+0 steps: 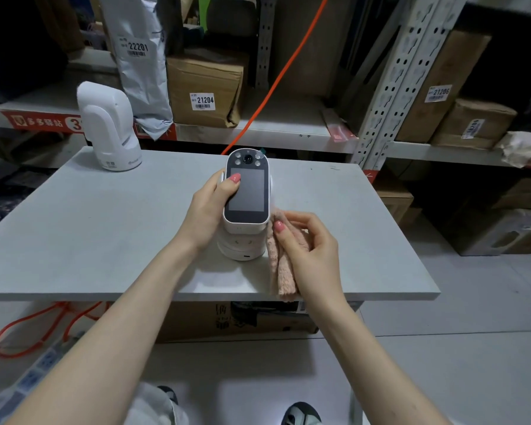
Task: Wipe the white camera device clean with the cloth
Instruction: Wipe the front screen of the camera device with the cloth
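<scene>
**Cloth at the camera's lower right corner**

On the pale grey rectangular tabletop (105, 240) stands the white rounded camera device with a dark front screen (246, 191), its round base near the front edge. The left hand (207, 213) wraps the device's left side, wrist bent, thumb pressed onto the screen's upper left corner, the other fingers hidden behind the body. The right hand (310, 253) comes in from below, forearm angled up, fingers curled and pinching the folded pink fluffy cloth (281, 265) between thumb and fingertips. The cloth's top touches the device's lower right corner; its tail hangs past the table edge. A second white rounded device (108, 127) stands apart at the far left corner.
</scene>
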Demonstrator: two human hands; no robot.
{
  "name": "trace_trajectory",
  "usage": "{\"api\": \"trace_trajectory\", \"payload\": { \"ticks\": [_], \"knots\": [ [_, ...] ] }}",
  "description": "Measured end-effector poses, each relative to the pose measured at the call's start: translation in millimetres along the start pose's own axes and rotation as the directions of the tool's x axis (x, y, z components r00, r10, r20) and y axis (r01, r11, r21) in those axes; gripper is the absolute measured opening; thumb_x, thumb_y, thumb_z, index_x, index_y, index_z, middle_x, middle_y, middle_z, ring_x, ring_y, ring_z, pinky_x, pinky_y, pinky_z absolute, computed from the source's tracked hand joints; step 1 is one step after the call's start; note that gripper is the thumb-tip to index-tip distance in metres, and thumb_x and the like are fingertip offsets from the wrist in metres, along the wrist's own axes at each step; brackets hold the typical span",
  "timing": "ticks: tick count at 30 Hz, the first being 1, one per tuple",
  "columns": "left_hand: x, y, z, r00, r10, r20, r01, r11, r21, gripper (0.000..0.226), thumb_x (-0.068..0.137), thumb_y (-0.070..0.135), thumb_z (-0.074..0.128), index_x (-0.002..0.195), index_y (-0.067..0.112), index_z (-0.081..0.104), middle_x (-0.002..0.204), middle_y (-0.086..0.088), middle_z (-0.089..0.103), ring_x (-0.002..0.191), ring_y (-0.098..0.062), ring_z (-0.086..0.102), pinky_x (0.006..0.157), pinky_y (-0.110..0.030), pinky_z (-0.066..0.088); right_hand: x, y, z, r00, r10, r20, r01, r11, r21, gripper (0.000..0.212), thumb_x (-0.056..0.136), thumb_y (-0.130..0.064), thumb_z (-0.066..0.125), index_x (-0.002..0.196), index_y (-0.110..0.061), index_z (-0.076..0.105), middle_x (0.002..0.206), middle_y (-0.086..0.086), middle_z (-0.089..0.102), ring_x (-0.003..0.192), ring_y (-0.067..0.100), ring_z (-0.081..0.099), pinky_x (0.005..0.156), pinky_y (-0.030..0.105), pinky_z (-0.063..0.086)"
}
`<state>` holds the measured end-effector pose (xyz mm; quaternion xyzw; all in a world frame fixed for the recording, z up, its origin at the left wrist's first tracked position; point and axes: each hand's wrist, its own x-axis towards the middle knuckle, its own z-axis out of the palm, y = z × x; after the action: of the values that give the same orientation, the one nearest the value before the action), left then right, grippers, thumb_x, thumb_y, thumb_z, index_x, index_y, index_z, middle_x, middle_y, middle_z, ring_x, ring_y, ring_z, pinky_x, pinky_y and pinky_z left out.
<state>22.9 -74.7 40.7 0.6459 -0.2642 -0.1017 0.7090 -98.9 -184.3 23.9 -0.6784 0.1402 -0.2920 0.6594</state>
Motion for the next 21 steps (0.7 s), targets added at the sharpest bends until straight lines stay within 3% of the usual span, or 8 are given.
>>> {"api": "trace_trajectory", "payload": {
  "ticks": [5,9,12,14,18,21],
  "knots": [
    [-0.2,-1.0,0.9,0.999,-0.009,-0.032,0.009,1.0,-0.018,0.019,0.094,0.033,0.048,0.084,0.018,0.056,0.08,0.007,0.059,0.066,0.004,0.056,0.063,-0.012,0.044,2.1,-1.0,3.0,0.999,-0.009,-0.04,0.009,1.0,-0.002,0.011,0.088,-0.009,0.067,0.098,-0.012,0.07,0.106,0.009,0.07,0.099,0.007,0.067,0.093,0.029,0.053],
    [0.0,-0.4,-0.1,0.999,-0.005,-0.032,0.004,1.0,-0.009,0.026,0.084,0.042,0.047,0.086,0.018,0.057,0.083,0.004,0.061,0.073,-0.002,0.057,0.068,-0.016,0.044,5.9,-15.3,13.0,0.987,-0.132,-0.095,0.137,0.989,0.051,0.019,0.086,-0.009,0.068,0.091,-0.027,0.071,0.104,0.005,0.069,0.099,0.006,0.066,0.093,0.026,0.052],
    [1.0,-0.7,0.7,0.999,-0.01,-0.046,0.008,0.999,-0.039,0.021,0.086,0.039,0.049,0.082,0.02,0.057,0.076,0.011,0.062,0.068,0.003,0.058,0.066,-0.012,0.045,6.5,-14.0,15.9,0.986,-0.136,-0.099,0.142,0.988,0.062,0.02,0.087,-0.009,0.068,0.092,-0.027,0.071,0.105,0.006,0.069,0.101,0.008,0.066,0.094,0.029,0.052],
    [1.2,-1.9,1.7,0.998,-0.027,-0.055,0.024,0.998,-0.06,0.02,0.096,0.031,0.048,0.083,0.019,0.058,0.072,0.013,0.063,0.066,0.003,0.058,0.064,-0.011,0.045,6.0,-7.7,13.7,0.989,-0.114,-0.092,0.119,0.992,0.049,0.019,0.088,-0.008,0.067,0.093,-0.026,0.071,0.105,0.006,0.07,0.1,0.006,0.066,0.092,0.026,0.052],
    [3.3,0.7,3.4,0.995,-0.064,-0.071,0.06,0.996,-0.059,0.023,0.1,0.029,0.044,0.094,0.014,0.06,0.084,0.004,0.064,0.074,-0.004,0.059,0.068,-0.016,0.045,0.8,9.1,6.1,0.998,-0.052,-0.042,0.049,0.997,-0.063,0.016,0.088,-0.007,0.066,0.091,-0.023,0.069,0.105,0.006,0.068,0.095,0.0,0.065,0.087,0.016,0.049],
    [4.6,3.1,6.2,0.993,-0.083,-0.087,0.079,0.996,-0.044,0.021,0.099,0.031,0.045,0.087,0.024,0.061,0.084,0.009,0.064,0.074,-0.001,0.059,0.066,-0.014,0.045,-1.8,11.5,4.1,0.997,-0.072,-0.03,0.067,0.988,-0.135,0.018,0.087,-0.004,0.067,0.089,-0.022,0.069,0.102,0.001,0.065,0.095,-0.003,0.063,0.083,0.009,0.045]
  ]
}}
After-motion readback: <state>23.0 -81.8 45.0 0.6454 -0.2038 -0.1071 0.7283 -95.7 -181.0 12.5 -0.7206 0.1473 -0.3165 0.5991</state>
